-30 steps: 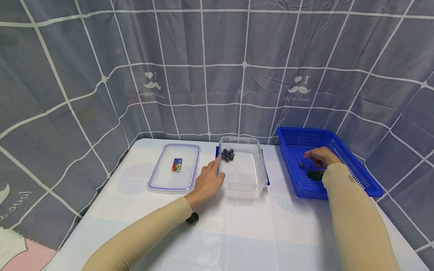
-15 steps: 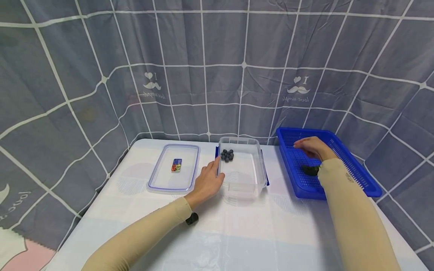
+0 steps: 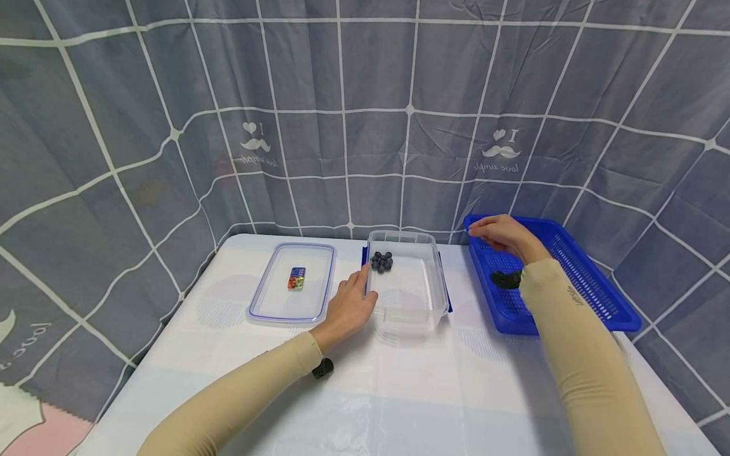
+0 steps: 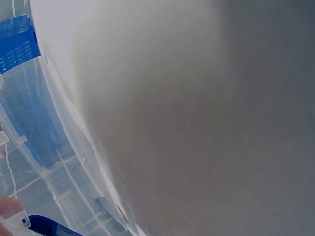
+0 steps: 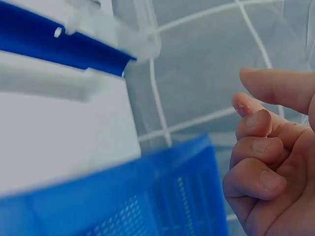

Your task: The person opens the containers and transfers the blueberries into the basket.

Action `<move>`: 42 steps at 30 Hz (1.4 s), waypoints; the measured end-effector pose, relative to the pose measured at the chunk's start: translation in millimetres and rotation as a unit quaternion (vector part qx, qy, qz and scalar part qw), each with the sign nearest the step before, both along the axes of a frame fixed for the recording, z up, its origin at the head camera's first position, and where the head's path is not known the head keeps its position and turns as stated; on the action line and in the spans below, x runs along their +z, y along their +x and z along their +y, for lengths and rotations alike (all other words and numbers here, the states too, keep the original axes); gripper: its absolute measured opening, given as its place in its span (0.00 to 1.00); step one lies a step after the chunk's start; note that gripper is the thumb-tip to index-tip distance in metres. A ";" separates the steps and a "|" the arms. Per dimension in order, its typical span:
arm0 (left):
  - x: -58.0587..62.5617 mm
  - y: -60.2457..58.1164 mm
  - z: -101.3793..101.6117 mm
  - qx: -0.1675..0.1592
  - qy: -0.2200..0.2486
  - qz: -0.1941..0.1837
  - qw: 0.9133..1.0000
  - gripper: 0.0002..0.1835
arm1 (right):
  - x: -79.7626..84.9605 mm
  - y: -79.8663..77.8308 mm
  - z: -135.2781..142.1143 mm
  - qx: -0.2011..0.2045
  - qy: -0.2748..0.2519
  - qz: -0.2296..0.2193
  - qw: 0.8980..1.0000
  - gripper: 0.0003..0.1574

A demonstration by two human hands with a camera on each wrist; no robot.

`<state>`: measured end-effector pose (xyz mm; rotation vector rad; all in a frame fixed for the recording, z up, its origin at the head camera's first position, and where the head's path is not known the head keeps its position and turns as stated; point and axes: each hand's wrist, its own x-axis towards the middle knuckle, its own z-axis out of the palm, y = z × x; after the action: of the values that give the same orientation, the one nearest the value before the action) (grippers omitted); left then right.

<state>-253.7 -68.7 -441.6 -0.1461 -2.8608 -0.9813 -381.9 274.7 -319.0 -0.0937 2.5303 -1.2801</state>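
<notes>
Telling whether the right hand (image 3: 509,237) grasps anything is impossible; the relaxed left hand (image 3: 349,307) touches the container (image 3: 409,314).

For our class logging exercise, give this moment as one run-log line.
left hand: at left side of clear container | right hand: over blue basket, grip unclear | blueberries: inside container | lid: off

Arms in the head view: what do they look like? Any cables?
Left sleeve and right sleeve are long and beige, the right with dark lettering near its cuff. A black device shows at each cuff; left grip and right grip are ungloved. No cables show.
</notes>
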 end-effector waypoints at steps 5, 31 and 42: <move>-0.3 -0.3 -0.2 0.001 -0.003 -0.002 1.000 0.37 | 6.1 1.1 -18.7 0.018 -0.014 0.006 1.000 0.30; 0.5 0.2 -0.1 -0.003 0.002 -0.007 1.000 0.37 | -17.6 -10.9 -107.0 0.046 -0.093 -0.025 0.994 0.27; 1.4 0.3 -0.8 -0.002 0.003 -0.014 1.000 0.37 | -38.2 -14.7 -141.0 0.042 -0.118 -0.045 0.991 0.27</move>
<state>-253.4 -69.5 -440.2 -0.1405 -2.8825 -1.0015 -396.7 133.6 -357.1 -0.1861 2.2661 -1.5095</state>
